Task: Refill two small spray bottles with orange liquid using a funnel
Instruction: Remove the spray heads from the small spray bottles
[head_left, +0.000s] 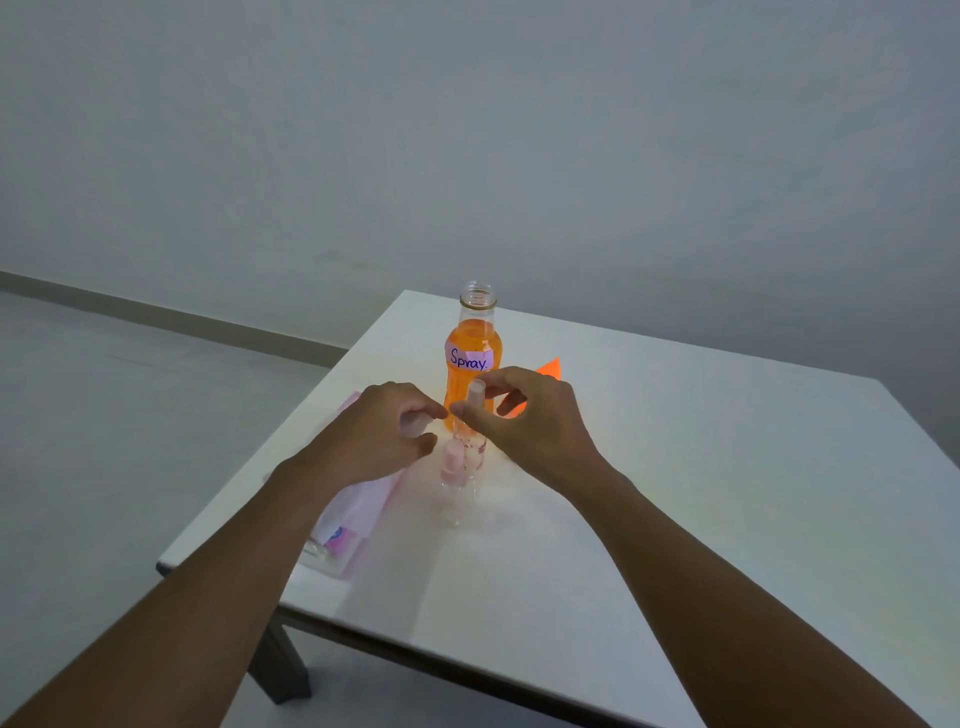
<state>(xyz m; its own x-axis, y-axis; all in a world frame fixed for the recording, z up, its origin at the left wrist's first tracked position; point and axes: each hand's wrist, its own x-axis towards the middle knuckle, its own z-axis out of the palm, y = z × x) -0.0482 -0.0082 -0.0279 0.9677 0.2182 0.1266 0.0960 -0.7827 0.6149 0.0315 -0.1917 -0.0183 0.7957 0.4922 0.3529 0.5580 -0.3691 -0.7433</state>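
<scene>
Our two forearms are bare along all that we see of them, slim and smooth, and our left hand (382, 434) and right hand (527, 418) are bare as well, with long fingers.

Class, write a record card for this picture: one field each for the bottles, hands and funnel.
big bottle: upright, uncapped, orange liquid, labelled "Spray"
first small bottle: clear
second small bottle: pink cap on, standing
right hand: pinches first small bottle's top
left hand: grips a pale cap
funnel: orange, behind right hand
</scene>
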